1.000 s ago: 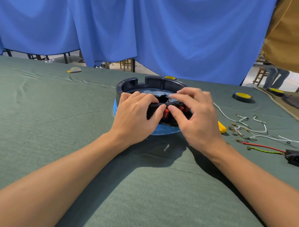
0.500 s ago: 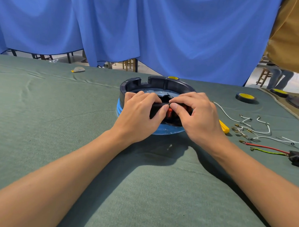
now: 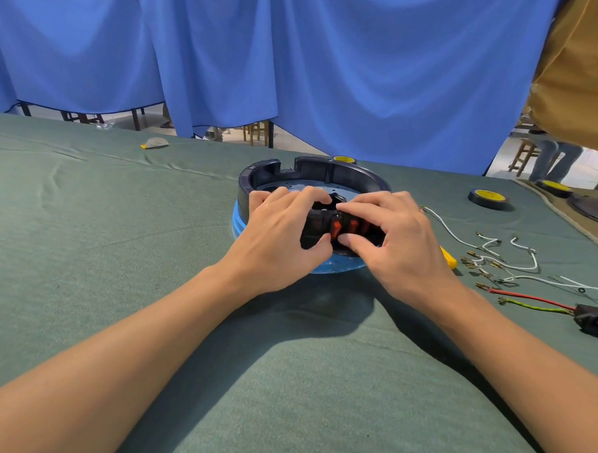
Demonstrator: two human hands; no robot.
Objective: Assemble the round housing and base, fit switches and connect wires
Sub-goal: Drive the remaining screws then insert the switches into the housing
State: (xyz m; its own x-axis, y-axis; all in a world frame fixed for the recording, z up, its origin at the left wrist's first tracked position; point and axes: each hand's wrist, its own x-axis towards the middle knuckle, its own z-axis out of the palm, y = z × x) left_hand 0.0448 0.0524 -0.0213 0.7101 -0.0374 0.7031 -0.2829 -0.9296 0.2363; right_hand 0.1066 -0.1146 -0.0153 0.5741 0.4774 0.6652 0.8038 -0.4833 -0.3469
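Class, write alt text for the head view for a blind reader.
A left hand grips the near wall of a round black plastic housing on a blue round base; the right hand pinches its red rocker switches. White wires lie at right.

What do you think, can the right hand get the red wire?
Probably yes: the red wire lies in the open just right of the right hand, though that hand is busy pinching a red switch.

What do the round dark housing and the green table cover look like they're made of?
Round housing: probably moulded plastic, dark with a slight sheen; its wall has crisp moulded notches. Table cover: woven or felt-like cloth, matte; it wrinkles and creases at the far left.
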